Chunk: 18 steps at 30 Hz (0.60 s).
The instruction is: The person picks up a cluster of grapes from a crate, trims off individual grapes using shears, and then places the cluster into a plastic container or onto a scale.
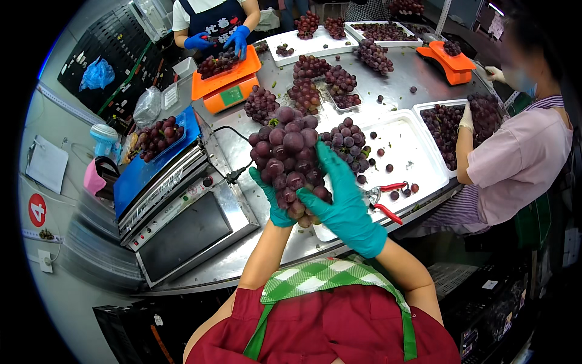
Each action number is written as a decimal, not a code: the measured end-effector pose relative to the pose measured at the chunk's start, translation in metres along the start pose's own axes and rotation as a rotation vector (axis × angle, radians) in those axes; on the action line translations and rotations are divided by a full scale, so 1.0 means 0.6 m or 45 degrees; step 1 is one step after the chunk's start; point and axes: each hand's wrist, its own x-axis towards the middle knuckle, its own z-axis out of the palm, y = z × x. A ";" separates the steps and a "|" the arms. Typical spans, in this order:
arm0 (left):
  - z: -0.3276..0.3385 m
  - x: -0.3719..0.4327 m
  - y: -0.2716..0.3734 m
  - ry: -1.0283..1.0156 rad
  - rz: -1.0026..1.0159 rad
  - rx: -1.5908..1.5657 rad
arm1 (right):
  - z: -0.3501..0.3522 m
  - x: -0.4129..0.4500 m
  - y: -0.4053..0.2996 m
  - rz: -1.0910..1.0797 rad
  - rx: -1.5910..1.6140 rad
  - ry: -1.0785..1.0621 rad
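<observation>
A large bunch of dark red grapes [291,154] is held up between my two hands, over the steel table. My left hand [273,200], in a teal glove, supports it from beneath and the left side; the fruit hides part of that hand. Along the bunch's right side, my right hand [345,204] in a matching glove presses with its fingers extended. Just beyond the right hand, red-handled pruning shears [386,200] lie in a white foam tray [418,141]. Another grape bunch [345,141] and several loose grapes lie in the same tray.
A wrapping machine [186,236] stands at left, with a clear grape box [161,136] on its blue top. Beyond are an orange scale [227,82], a blue-gloved person [218,27] and more bunches [309,68]. At right, a person [514,150] handles grapes by another tray [439,136].
</observation>
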 end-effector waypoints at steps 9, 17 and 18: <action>0.003 0.024 0.006 0.273 0.197 0.103 | 0.019 0.002 0.034 0.078 0.352 -0.073; 0.029 0.026 0.006 0.284 0.193 0.270 | 0.036 0.007 0.030 0.096 0.501 0.077; 0.048 0.031 0.005 0.310 0.206 0.352 | 0.031 0.011 0.035 0.118 0.589 0.068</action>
